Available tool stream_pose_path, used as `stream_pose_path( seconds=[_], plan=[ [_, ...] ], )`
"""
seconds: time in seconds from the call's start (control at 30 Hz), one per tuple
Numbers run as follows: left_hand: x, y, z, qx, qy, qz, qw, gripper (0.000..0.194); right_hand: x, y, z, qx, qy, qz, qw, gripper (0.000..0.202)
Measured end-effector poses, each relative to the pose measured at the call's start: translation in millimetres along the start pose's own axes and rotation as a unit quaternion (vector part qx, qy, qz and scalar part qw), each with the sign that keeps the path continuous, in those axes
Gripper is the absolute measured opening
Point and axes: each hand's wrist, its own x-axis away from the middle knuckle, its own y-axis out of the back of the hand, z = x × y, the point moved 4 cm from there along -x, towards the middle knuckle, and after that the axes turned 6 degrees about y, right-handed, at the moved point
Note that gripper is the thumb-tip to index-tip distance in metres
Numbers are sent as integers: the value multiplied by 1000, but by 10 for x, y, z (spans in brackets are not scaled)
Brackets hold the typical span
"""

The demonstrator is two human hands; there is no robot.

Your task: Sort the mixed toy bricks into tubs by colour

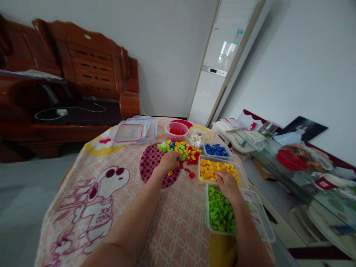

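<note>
My left hand reaches into a mixed pile of toy building bricks, yellow, green, red and a few blue. Its fingers are curled together at the pile's near edge; what they hold is hidden. Over the front of a clear box of yellow bricks, my right hand has its fingertips pressed together, and I cannot make out anything between them. Green bricks fill the box beneath my right wrist. Loose red bricks and a round yellow piece lie close to my left hand.
Behind the pile stand a round tub of red bricks, a heap of white bricks and a box of blue bricks. Clear lids are stacked at the back left. A cluttered glass-topped stand borders the table's right side.
</note>
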Motion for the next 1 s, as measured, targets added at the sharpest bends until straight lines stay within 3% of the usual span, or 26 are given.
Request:
stream_pose_path(
  seconds=[0.37, 0.63, 0.8, 0.93, 1.0],
  plan=[
    [-105, 20, 122, 204, 2, 33, 978, 15, 5, -2, -5, -1, -5, 7, 1000, 26],
    [-76, -35, 47, 444, -1, 123, 888, 28, -1, -2, -8, -6, -6, 18, 1000, 29],
    [-5, -39, -214, 478, -11, 119, 870, 23, -4, 16, 9, -4, -9, 23, 1000, 29],
    [42, -224, -534, 463, -41, 161, 871, 26, -7, 8, 6, 0, -12, 30, 999, 28],
    [55, -263, -630, 430, -70, 162, 885, 30, -7, 2, 4, -3, -11, 31, 999, 28]
  ],
)
